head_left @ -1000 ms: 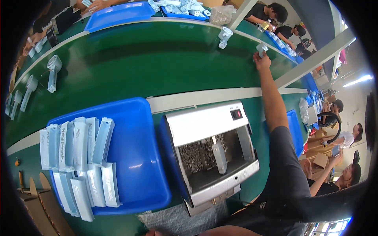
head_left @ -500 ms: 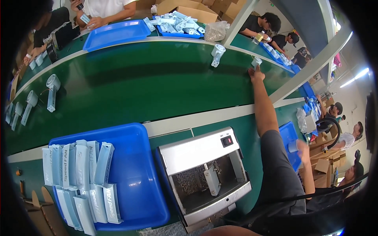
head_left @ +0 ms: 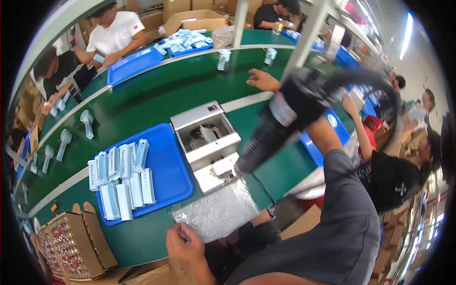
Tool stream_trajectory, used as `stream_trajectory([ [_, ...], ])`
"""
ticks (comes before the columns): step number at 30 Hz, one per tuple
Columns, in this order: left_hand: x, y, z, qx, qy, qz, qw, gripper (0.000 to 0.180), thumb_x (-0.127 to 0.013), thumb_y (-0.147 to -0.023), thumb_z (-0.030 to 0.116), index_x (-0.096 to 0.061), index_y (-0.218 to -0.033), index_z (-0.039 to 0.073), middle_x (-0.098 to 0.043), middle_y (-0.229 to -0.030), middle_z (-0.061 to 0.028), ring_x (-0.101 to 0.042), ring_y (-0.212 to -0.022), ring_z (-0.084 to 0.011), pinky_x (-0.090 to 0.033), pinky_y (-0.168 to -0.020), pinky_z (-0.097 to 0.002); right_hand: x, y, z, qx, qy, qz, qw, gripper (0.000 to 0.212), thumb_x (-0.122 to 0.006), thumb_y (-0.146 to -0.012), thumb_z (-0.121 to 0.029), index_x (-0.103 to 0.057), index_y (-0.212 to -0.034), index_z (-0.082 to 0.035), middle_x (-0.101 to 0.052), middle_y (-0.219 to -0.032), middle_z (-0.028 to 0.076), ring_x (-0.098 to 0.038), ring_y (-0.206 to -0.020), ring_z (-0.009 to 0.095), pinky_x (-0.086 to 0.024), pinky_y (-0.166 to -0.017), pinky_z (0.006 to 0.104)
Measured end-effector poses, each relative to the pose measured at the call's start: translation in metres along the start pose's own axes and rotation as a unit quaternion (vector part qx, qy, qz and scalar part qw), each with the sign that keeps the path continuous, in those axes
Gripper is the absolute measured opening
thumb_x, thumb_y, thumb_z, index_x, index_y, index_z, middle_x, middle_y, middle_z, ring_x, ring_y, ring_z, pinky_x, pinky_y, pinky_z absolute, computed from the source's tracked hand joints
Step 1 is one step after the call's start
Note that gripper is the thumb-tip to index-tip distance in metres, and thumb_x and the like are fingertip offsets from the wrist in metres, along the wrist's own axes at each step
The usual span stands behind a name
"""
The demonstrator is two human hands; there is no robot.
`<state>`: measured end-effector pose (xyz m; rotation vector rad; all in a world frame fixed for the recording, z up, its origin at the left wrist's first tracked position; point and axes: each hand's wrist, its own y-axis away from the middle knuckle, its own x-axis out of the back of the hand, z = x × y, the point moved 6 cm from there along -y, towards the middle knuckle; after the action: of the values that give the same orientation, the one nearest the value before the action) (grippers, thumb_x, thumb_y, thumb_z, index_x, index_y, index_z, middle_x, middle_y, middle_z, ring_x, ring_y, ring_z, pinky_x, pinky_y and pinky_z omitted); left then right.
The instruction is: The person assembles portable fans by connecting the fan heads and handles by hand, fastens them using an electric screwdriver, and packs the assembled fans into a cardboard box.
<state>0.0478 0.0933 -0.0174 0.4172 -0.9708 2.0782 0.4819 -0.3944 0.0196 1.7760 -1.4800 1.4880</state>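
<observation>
My right hand (head_left: 263, 80) reaches out over the green conveyor belt (head_left: 156, 95), fingers spread and holding nothing. A light-blue and white handheld fan (head_left: 270, 56) stands just beyond it, apart from the fingers; a second fan (head_left: 223, 60) is to its left. Low in the picture, my left hand (head_left: 186, 244) is closed, with a small dark thing between its fingers that I cannot make out. Beside it lies a sheet of clear bubble wrap (head_left: 218, 209). A blurred black cylindrical tool (head_left: 280, 114) hangs in front of my right forearm.
A blue tray (head_left: 173, 166) holds light-blue fan handles (head_left: 126, 161). Next to it stands a silver screw feeder (head_left: 194, 116). More fans (head_left: 64, 142) sit along the belt's left. A cardboard box (head_left: 71, 242) of small parts stands lower left. Other people work around the belt.
My right hand has left the fan it was touching and drawn back. The view has shifted, so my left hand and the hanging black tool now show.
</observation>
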Motion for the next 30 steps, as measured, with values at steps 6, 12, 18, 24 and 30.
stream_trajectory([
  [6,-0.004,0.0,0.012,0.004,-0.005,0.012,1.0,0.008,-0.07,-0.087,0.01,-0.064,-0.082,0.007,-0.048,-0.063,-0.0039,-0.048,-0.055,-0.0229,-0.037,-0.052,-0.0387,0.16,0.15,-0.077,-0.145,0.038,-0.028,0.988,0.04,-0.062,-0.092,-0.021,-0.061,-0.13,-0.008,-0.072,-0.112,0.02,-0.069,-0.107,0.037,-0.052,-0.095,0.0462],
  [12,0.004,0.003,-0.001,0.038,0.011,0.017,0.999,0.006,-0.072,-0.088,0.012,-0.068,-0.089,0.007,-0.052,-0.065,-0.0029,-0.049,-0.057,-0.018,-0.041,-0.054,-0.0344,0.203,0.281,0.006,-0.276,0.215,0.075,0.934,0.07,-0.068,-0.086,-0.032,-0.047,-0.147,-0.003,-0.056,-0.14,0.03,-0.056,-0.129,0.044,-0.045,-0.109,0.0465],
  [18,-0.005,-0.003,-0.002,0.115,0.195,-0.068,0.972,0.007,-0.069,-0.093,0.006,-0.068,-0.095,0.0,-0.063,-0.076,-0.0011,-0.054,-0.067,-0.0073,-0.045,-0.062,-0.0241,0.154,0.379,0.078,-0.323,0.105,0.077,0.937,0.094,-0.079,-0.084,-0.045,-0.039,-0.15,0.008,-0.05,-0.149,0.029,-0.048,-0.14,0.04,-0.037,-0.118,0.0438],
  [24,0.03,-0.051,0.01,0.007,0.174,-0.019,0.985,0.008,-0.071,-0.093,0.008,-0.07,-0.097,0.001,-0.062,-0.078,-0.0004,-0.051,-0.069,-0.0076,-0.043,-0.064,-0.0231,0.13,0.356,0.038,-0.337,-0.107,0.267,0.897,0.076,-0.073,-0.094,-0.041,-0.042,-0.146,0.005,-0.059,-0.139,0.023,-0.065,-0.118,0.038,-0.057,-0.091,0.0404],
  [30,-0.013,-0.152,0.028,-0.134,-0.104,0.032,0.985,0.027,-0.078,-0.084,0.024,-0.07,-0.101,0.005,-0.066,-0.101,-0.0123,-0.067,-0.095,-0.0292,-0.054,-0.074,-0.044,0.096,0.335,-0.202,0.013,-0.698,0.192,0.69,0.09,-0.077,-0.084,-0.061,-0.044,-0.139,0.003,-0.061,-0.113,0.022,-0.066,-0.077,0.023,-0.056,-0.057,0.0255],
])
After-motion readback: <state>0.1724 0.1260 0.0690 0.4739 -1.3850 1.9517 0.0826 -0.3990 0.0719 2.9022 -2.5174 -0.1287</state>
